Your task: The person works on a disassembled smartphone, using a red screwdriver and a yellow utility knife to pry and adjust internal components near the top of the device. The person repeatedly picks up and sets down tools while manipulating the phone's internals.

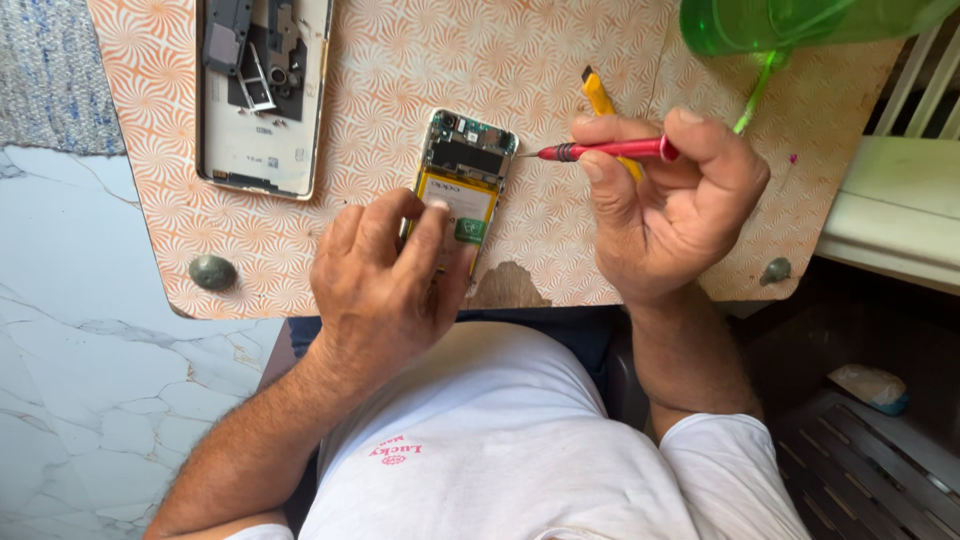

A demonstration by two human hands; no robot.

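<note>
Pinning my left hand (385, 275) flat over the opened phone (460, 180), right hand (665, 205) gripping my red screwdriver (610, 151), tip at phone's top corner

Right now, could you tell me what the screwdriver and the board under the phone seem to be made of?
Screwdriver: seemingly a red, glossy metal or plastic handle, with a thin bare-metal tip. Board: likely wood under an orange patterned laminate, since a chipped patch at the near edge shows brown beneath.

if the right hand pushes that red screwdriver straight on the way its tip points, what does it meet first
Most likely the top edge of the opened phone: the right hand aims the red screwdriver leftward, tip almost touching it.
</note>
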